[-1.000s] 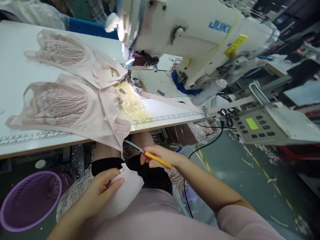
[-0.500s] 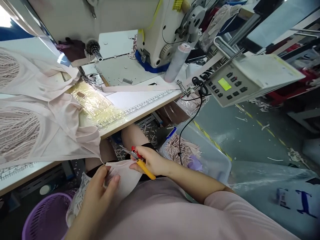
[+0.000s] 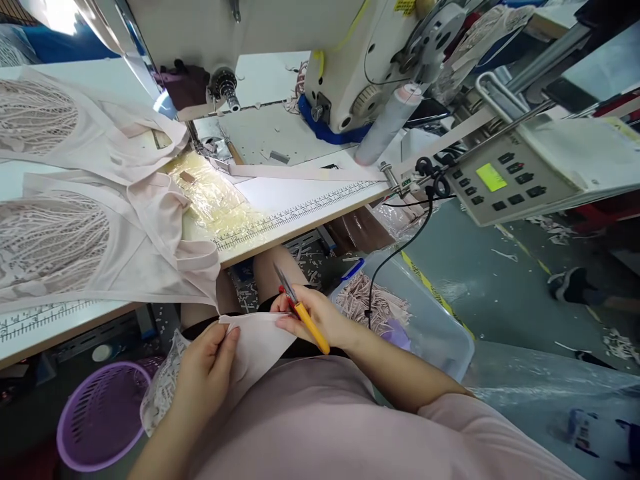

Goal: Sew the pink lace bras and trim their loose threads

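In my lap, my left hand [image 3: 213,357] pinches the corner of a pale pink fabric piece [image 3: 257,343] between thumb and fingers. The piece spreads rightward to my right hand [image 3: 313,317], whose thumb and fingertips meet its upper edge. Tucked in that same hand is a pair of scissors [image 3: 311,327] with a yellow handle and some red near the pivot. Their blades point up and away from the fabric. Sheer lacy material [image 3: 163,387] hangs below my left wrist. Pale pink garments with lacy panels [image 3: 135,240] lie on the sewing table [image 3: 300,213], just beyond my left hand.
A sewing machine [image 3: 340,87] stands at the back, with a control box [image 3: 505,177] to its right. A clear bin [image 3: 440,333] of fabric strips sits by my right arm; a purple basket [image 3: 103,417] stands lower left. Another person's shoe [image 3: 570,285] shows at far right.
My left thumb has closed onto the fabric, which is now held straighter between my hands. The scissors' blades have swung from pointing left to pointing upward. A person's shoe has appeared at right.
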Available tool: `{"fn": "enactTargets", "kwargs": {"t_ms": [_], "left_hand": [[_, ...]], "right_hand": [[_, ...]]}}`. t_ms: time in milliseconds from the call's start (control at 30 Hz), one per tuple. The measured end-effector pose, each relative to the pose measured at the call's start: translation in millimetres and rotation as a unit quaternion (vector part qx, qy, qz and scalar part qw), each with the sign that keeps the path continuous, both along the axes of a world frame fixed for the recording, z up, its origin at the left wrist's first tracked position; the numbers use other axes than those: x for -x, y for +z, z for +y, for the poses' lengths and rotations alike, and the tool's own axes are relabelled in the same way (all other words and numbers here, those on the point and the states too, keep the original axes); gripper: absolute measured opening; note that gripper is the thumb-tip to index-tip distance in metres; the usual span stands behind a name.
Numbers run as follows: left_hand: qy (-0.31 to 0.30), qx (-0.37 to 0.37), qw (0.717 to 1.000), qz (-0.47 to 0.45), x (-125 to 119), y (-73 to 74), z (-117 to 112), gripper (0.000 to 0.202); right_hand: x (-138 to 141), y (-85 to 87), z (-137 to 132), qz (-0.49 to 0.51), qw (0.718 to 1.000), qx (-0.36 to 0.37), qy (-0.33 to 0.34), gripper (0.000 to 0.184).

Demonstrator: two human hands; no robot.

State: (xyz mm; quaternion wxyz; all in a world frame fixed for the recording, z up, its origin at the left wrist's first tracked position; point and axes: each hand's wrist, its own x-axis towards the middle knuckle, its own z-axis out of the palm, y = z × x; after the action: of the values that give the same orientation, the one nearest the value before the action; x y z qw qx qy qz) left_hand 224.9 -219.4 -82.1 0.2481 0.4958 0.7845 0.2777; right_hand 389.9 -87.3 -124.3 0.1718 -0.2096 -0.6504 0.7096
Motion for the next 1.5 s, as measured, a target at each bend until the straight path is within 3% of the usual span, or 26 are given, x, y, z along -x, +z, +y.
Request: {"fn": "enactTargets", "kwargs": {"t_ms": [133,367,467,567,667,867,1100,1300,1500], "left_hand": [[0.015,0.043,0.995,-0.089,3.8,-0.2,-2.6,0.027],[0.043,0.087,0.985,-0.143,-0.8,-1.9,-5.8,0.036],[0.058,0.015,0.993,-0.104,-4.7,-3.6,-1.8,0.035],[0.043,-0.08,0.996,-0.019,-5.3,-5.6,2.7,0.02],[0.017,-0.115,0.993,0.0,-4.3,-6.1,4.5,0.02],[-0.033,-0.155,0.987,-0.028,-5.7,-2.1,5.8,0.017],[-0.035,-0.18,0.982,-0.044,-11.4,2.6,5.9,0.017],[-0.019,-0.194,0.98,-0.047,-9.7,0.8,2.1,0.018],[0.024,-0.165,0.975,-0.144,-8.0,-4.7,0.1,0.01]], "right_hand": [[1.1,-5.9,-0.6,-0.008,0.999,0.024,-0.034,0.037],[1.7,-5.1,-1.9,-0.017,0.997,-0.059,-0.037,0.037],[0.6,-0.8,-3.6,-0.028,0.995,-0.086,-0.029,0.036],[-1.3,2.4,-4.2,-0.029,0.993,-0.109,-0.023,0.033],[-3.7,6.3,0.8,-0.048,0.99,-0.134,-0.006,0.031],[0.9,27.6,20.7,-0.006,0.991,-0.126,0.039,0.019],[23.1,44.9,19.7,-0.067,0.965,-0.226,0.111,0.03],[27.1,40.4,8.4,-0.043,0.976,-0.203,0.067,0.027],[25.6,30.3,-4.6,0.003,0.951,-0.308,0.009,0.013]]}}
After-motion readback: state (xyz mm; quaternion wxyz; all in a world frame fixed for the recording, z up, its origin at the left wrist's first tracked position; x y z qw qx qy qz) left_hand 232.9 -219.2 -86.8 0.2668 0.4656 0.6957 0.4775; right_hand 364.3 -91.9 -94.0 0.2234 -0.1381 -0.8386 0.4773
